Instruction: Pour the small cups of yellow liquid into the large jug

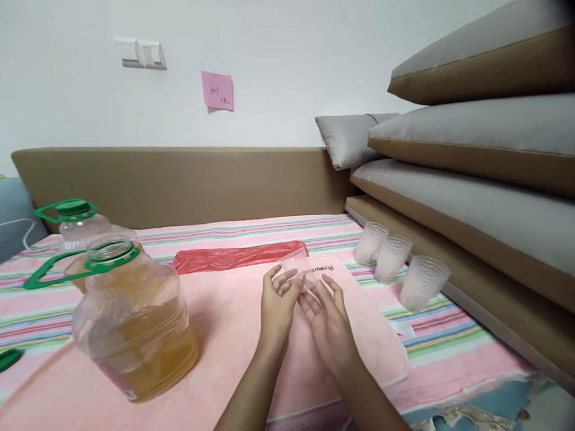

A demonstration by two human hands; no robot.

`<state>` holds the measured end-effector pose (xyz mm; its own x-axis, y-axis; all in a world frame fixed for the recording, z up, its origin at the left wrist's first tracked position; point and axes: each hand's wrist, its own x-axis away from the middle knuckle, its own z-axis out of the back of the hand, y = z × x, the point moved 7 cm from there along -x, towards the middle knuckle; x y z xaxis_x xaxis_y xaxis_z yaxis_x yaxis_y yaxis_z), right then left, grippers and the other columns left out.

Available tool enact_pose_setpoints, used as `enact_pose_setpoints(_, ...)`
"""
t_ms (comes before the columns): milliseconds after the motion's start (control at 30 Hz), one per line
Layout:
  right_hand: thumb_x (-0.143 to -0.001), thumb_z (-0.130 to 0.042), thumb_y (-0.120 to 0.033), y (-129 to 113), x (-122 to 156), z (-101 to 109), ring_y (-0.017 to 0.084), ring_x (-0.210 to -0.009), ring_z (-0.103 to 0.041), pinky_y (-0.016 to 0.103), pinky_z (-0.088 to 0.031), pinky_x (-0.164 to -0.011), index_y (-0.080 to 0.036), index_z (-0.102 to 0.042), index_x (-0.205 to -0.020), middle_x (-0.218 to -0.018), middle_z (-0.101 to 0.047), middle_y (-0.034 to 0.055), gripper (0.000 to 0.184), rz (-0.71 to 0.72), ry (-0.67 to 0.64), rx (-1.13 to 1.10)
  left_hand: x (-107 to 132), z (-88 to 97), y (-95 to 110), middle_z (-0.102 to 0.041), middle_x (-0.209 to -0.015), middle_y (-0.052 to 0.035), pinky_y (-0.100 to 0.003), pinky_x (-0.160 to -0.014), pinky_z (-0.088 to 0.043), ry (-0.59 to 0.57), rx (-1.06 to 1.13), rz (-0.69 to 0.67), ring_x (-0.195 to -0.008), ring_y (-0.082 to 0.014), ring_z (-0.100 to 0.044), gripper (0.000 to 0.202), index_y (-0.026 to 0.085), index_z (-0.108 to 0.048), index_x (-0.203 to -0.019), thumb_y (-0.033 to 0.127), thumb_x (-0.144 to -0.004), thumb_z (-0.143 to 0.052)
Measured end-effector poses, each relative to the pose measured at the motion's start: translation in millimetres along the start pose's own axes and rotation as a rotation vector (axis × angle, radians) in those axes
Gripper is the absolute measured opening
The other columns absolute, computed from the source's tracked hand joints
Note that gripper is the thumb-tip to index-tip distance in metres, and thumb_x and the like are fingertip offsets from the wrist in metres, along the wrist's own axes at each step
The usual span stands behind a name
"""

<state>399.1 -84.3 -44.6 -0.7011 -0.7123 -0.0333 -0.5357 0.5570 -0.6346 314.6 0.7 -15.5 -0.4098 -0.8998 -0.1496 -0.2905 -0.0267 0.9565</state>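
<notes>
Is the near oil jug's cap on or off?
Off. The near jug has a bare mouth inside its green collar, and a green cap lies on the bed at left.

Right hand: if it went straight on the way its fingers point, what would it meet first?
The right hand points up and away, and its fingertips already touch the clear plastic cup held with the left hand. Past it lies the red plastic bag, though depth is unclear.
</notes>
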Motion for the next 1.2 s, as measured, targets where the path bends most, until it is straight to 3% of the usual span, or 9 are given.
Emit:
enact_pose_setpoints(233,-0.07,-0.103,-0.044,27.7,-10.1,4.0,0.022,-0.128,-0.067,0.034,-0.058,-0.111,-0.029,-0.065,-0.115,-0.122,-0.074,0.003,0.061,-0.057,0.038,-0.206,-3.4,-20.7,-13.1,-0.066,-0.142,-0.019,-0.049,-0.121,-0.049,0.013,0.046,0.02,-0.135,-0.027,-0.066,0.066,0.021,-0.048,-0.133,0.045,-0.085,-0.086)
enact_pose_setpoints(367,-0.067,-0.102,-0.047,15.9,-21.1,9.0,0.024,-0.129,-0.067,0.036,-0.057,-0.113,-0.027,-0.066,-0.112,-0.124,-0.073,0.0058,0.061,-0.027,0.101,-0.221,-3.4,-30.5,-16.2,-0.059,-0.152,-0.0176,-0.049,-0.124,-0.046,-0.029,0.015,0.008,-0.146,-0.028,-0.057,0.07,0.024,-0.046,-0.138,0.05,-0.086,-0.085)
enact_pose_setpoints(500,-0.062,-0.105,-0.046,-65.4,-31.9,24.3,0.024,-0.124,-0.07,0.037,-0.056,-0.115,-0.026,-0.063,-0.11,-0.119,-0.073,0.0071,0.066,0.166,0.157,-0.19,16.4,-31.4,-27.4,-0.059,-0.148,-0.0166,-0.049,-0.117,-0.05,-0.071,-0.042,0.021,-0.141,-0.0287,-0.058,0.069,0.025,-0.048,-0.138,0.064,-0.089,-0.077)
enact_pose_setpoints(600,-0.068,-0.103,-0.04,-171.3,-23.6,50.2,0.021,-0.115,-0.073,0.039,-0.057,-0.114,-0.028,-0.059,-0.109,-0.113,-0.073,0.001,0.061,0.611,0.246,0.014,51.5,-31.6,-41.4,-0.066,-0.127,-0.0153,-0.045,-0.098,-0.058,-0.129,-0.082,0.056,-0.114,-0.0271,-0.067,0.067,0.022,-0.053,-0.13,0.071,-0.088,-0.074)
enact_pose_setpoints(667,-0.066,-0.102,-0.036,-232.6,-4.6,76.4,0.02,-0.104,-0.075,0.04,-0.06,-0.107,-0.026,-0.058,-0.116,-0.104,-0.073,-0.0016,0.068,0.944,0.409,0.164,78.8,-36.4,-47.0,-0.066,-0.122,-0.0128,-0.039,-0.089,-0.058,-0.227,-0.142,0.064,-0.102,-0.022,-0.065,0.058,0.022,-0.054,-0.13,0.067,-0.096,-0.067)
enact_pose_setpoints(767,-0.064,-0.097,-0.029,-277.6,15.6,114.9,0.02,-0.099,-0.074,0.039,-0.064,-0.096,-0.022,-0.058,-0.116,-0.098,-0.068,-0.0042,0.065,1.205,0.581,0.286,111.6,-46.2,-47.2,-0.065,-0.122,-0.011,-0.034,-0.082,-0.055,-0.387,-0.21,0.047,-0.098,-0.02,-0.062,0.05,0.024,-0.055,-0.132,0.062,-0.101,-0.062)
enact_pose_setpoints(933,-0.062,-0.094,-0.03,-268.4,1.5,157.2,0.021,-0.097,-0.077,0.038,-0.063,-0.098,-0.022,-0.052,-0.118,-0.097,-0.071,-0.0018,0.071,1.056,0.638,0.218,126.7,-50.7,-43.0,-0.065,-0.118,-0.0097,-0.03,-0.074,-0.053,-0.487,-0.238,0.029,-0.096,-0.0207,-0.058,0.047,0.027,-0.057,-0.132,0.062,-0.1,-0.062)
enact_pose_setpoints(1100,-0.063,-0.094,-0.032,-252.6,-12.1,156.3,0.019,-0.096,-0.078,0.035,-0.063,-0.099,-0.024,-0.049,-0.114,-0.099,-0.074,-0.0005,0.068,0.949,0.589,0.101,122.6,-45.2,-40.5,-0.066,-0.11,-0.0084,-0.031,-0.079,-0.052,-0.523,-0.319,-0.017,-0.094,-0.0204,-0.058,0.038,0.025,-0.061,-0.124,0.057,-0.103,-0.058)
enact_pose_setpoints(1200,-0.066,-0.095,-0.035,-246.1,-11.4,140.1,0.019,-0.098,-0.078,0.035,-0.062,-0.101,-0.024,-0.05,-0.112,-0.099,-0.074,-0.0003,0.065,0.935,0.544,0.093,123.3,-42.9,-46.0,-0.068,-0.107,-0.0069,-0.031,-0.084,-0.052,-0.577,-0.379,-0.051,-0.09,-0.0185,-0.06,0.032,0.024,-0.062,-0.12,0.052,-0.104,-0.056)
